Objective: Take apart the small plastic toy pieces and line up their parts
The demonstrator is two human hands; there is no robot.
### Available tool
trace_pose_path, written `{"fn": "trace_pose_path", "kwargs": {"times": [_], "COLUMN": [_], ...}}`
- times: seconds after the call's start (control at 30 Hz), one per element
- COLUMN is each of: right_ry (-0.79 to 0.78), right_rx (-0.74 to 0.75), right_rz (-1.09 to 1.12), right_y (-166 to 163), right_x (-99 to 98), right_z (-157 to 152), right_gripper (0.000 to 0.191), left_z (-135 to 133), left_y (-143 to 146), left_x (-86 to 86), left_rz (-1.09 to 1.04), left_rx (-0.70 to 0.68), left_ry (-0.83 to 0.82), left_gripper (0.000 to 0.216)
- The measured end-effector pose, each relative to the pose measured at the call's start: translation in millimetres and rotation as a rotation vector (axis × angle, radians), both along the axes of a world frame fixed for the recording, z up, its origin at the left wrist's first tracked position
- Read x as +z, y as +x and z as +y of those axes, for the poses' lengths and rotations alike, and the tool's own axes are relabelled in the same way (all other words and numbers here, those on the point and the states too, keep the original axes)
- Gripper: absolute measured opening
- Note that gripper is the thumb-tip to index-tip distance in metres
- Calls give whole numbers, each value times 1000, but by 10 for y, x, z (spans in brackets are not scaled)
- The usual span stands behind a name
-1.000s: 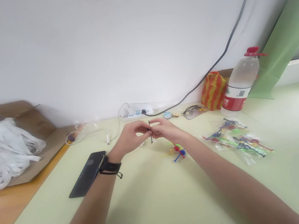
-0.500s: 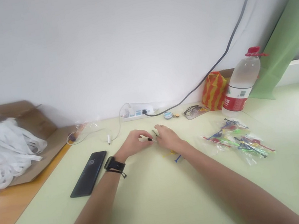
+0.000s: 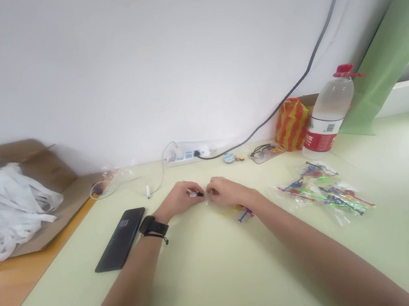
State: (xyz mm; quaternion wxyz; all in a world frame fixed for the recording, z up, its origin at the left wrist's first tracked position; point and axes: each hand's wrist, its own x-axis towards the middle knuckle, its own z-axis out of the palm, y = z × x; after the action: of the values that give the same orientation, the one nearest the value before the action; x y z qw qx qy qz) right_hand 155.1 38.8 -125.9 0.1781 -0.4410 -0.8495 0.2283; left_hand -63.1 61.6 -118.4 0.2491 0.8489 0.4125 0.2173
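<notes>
My left hand [image 3: 181,198], with a black watch [image 3: 153,226] on its wrist, pinches a small black-and-white piece [image 3: 197,194] between thumb and fingers. Just right of it, my right hand [image 3: 227,190] is closed, fingertips together; what they hold is too small and hidden to make out. A narrow gap separates the two hands, where a faint clear bit shows. Partly under my right wrist lie thin coloured plastic sticks [image 3: 244,214], blue, red and yellow.
A dark phone [image 3: 120,240] lies left of my left forearm. Clear bags of coloured plastic sticks [image 3: 326,190] lie at right, before a large water bottle [image 3: 326,117]. Behind my hands stands a power strip [image 3: 186,154]. White straps [image 3: 9,206] pile on cardboard at far left.
My right fingers have curled in, and the dark thin tip seen by them is hidden. The piece in my left hand has turned, showing white beside its black end.
</notes>
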Motion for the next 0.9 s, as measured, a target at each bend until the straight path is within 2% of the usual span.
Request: {"fn": "trace_pose_path", "kwargs": {"times": [0.13,0.27,0.37,0.47,0.63,0.73,0.8,0.9], "right_ry": [-52,-152,-267,-341,-368,-379,-396,-439], "right_rx": [13,-22,-26,-22,-3,18,38,39], "right_rz": [-46,-164,-287,-360,-360,-324,-297,-250], "right_y": [137,441,626,678,647,693,758,874], "right_x": [167,381,496,531,528,582,649,774], "right_z": [20,38,27,12,29,31,12,-49], "right_gripper": [22,19,21,22,18,15,13,11], "left_z": [10,2,-40,-108,-257,-360,-436,-555], "left_y": [-8,-18,13,91,300,442,526,633], "left_x": [-15,31,105,164,217,255,287,352], "left_rz": [-8,30,78,132,262,309,283,165], "left_rx": [8,49,93,99,8,-64,-99,-136], "left_ry": [0,12,62,159,377,461,453,344], "left_gripper": [24,31,31,27,17,19,18,21]}}
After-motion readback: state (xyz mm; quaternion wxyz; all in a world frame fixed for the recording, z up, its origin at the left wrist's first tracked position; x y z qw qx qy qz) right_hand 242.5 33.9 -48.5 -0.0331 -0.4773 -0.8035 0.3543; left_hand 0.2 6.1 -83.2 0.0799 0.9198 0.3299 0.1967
